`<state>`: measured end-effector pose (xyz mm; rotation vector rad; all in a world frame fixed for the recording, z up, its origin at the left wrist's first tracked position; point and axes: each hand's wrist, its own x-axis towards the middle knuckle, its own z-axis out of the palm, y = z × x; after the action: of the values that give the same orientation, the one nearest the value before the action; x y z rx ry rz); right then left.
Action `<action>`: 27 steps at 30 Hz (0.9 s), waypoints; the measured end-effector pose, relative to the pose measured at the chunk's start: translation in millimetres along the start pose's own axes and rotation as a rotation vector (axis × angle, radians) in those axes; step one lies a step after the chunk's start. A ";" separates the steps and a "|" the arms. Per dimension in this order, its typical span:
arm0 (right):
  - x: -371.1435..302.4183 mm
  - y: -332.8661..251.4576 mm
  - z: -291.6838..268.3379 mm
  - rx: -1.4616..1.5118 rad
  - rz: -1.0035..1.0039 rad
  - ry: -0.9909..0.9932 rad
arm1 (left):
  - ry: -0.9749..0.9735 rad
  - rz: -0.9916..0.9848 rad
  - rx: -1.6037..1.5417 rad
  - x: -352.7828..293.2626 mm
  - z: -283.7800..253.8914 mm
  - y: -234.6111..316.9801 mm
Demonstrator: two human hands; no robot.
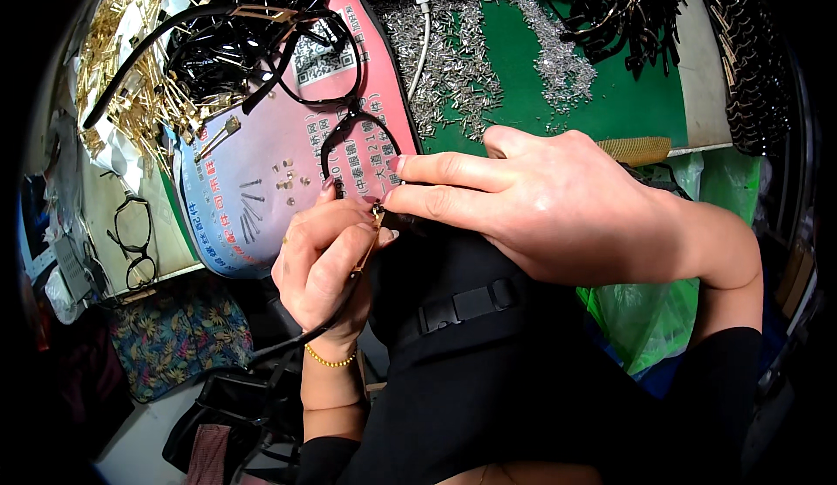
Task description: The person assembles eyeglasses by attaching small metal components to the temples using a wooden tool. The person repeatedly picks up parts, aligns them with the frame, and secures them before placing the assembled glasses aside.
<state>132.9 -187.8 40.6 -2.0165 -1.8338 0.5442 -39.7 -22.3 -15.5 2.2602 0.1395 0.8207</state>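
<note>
Cluttered with small parts, the desk point(689, 66) is covered by a green mat at the back, and a pink printed pad point(261, 197) is laid over its left half. Silver pins point(453, 66) are heaped on the green mat, and a white cable point(425, 40) is run across them. Gold-coloured metal pieces point(131, 66) are piled at the far left, with black spectacle arms point(235, 40) stacked beside them. A few loose screws point(292, 180) are scattered on the pink pad. One finished pair of black glasses point(132, 241) is laid at the left edge of the desk.

A black spectacle frame point(349, 140) is held just above the near edge of the pink pad, between both hands. One lens rim of it is pinched at its lower end by the right hand point(567, 215), whose grip is pressed together, with two fingers stretched along the frame. A thin black arm with a gold hinge point(370, 241) is gripped by the left hand point(327, 267), its fingers curled tightly around the piece, and the hinge end is brought up against the frame where the two hands meet. A gold bead bracelet point(330, 361) is worn on the left wrist.
</note>
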 end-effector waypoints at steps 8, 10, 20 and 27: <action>1.6 2.0 -1.6 0.009 -0.010 -0.015 | -0.128 -0.108 -0.004 10.9 -6.7 4.0; 1.7 2.2 -1.5 0.012 -0.010 -0.012 | -0.189 -0.090 0.007 16.3 -11.6 2.0; 8.8 3.2 -5.5 -0.179 -0.117 0.021 | -0.068 -0.069 -0.070 -11.2 -9.1 -7.4; 11.7 3.9 10.8 -0.397 -0.180 0.223 | -0.012 0.016 -0.047 -12.0 0.3 -12.0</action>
<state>131.7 -176.4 28.9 -2.0167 -2.0741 -0.1039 -47.4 -17.5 -29.8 2.2247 0.0962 0.8104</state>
